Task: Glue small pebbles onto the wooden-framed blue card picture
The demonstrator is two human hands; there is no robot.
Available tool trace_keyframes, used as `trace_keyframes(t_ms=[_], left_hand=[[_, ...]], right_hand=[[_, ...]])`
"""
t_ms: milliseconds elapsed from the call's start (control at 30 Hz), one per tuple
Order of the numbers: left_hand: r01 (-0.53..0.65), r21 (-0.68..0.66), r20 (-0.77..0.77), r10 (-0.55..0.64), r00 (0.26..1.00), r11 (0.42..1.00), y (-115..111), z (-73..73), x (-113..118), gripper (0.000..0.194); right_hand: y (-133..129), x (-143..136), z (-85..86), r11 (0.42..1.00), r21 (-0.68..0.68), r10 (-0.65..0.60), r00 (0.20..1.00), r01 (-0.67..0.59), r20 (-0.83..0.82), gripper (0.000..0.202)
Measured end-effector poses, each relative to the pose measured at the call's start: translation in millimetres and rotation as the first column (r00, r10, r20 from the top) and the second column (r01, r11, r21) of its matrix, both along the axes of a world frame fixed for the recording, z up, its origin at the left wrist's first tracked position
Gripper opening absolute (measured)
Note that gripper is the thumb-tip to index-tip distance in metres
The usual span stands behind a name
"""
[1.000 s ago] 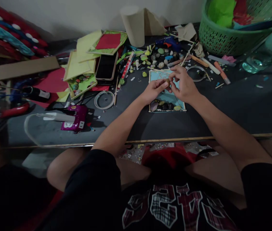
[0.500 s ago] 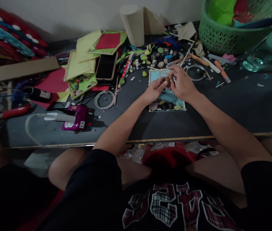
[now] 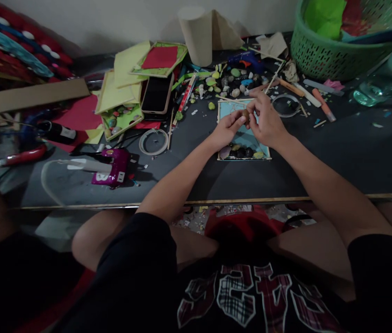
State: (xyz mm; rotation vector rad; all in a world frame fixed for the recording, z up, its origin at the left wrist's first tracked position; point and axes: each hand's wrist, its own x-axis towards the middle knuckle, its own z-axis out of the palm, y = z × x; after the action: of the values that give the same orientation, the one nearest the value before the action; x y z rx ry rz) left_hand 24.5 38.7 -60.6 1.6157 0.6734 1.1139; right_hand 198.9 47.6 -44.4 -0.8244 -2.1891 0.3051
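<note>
A small brown pebble (image 3: 246, 115), rounded and smooth-looking, is held in the fingers (image 3: 240, 120), right of centre in the upper half of the frame. Behind it in the view, a light-blue panel (image 3: 251, 138) edged with thin pale sticks lies flat on the tabletop (image 3: 199, 178) (partly hidden). Along its lower edge sit a purplish stone (image 3: 225, 151), dark stones (image 3: 240, 152) and a yellow-green one (image 3: 258, 155).

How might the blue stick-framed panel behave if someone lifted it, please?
The blue stick-framed panel would probably dip towards its near edge, where dark pebbles are lined up. Its slim frame sticks look apt to flex or snap if gripped hard.
</note>
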Motion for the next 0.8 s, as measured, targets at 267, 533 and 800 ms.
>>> trace_keyframes(t_ms=[267, 533, 800], left_hand=[[0.001, -0.001, 0.003, -0.001, 1.0, 1.0, 1, -0.9, 1, 0.059], [0.018, 0.033, -0.028, -0.017, 0.999, 0.999, 0, 3.1, -1, 0.059], [-0.023, -0.024, -0.012, 0.022, 1.0, 0.999, 0, 1.8, -4, 0.053]], right_hand=[[-1, -1, 0.6, 0.999, 0.032, 0.027, 0.999, -0.025, -0.037, 0.049], [-3, 2, 3.8, 0.999, 0.046, 0.019, 1.0, -0.018, -0.02, 0.053], [-2, 11, 3.0, 0.993, -0.009, -0.119, 0.978, 0.12, -0.169, 0.052]])
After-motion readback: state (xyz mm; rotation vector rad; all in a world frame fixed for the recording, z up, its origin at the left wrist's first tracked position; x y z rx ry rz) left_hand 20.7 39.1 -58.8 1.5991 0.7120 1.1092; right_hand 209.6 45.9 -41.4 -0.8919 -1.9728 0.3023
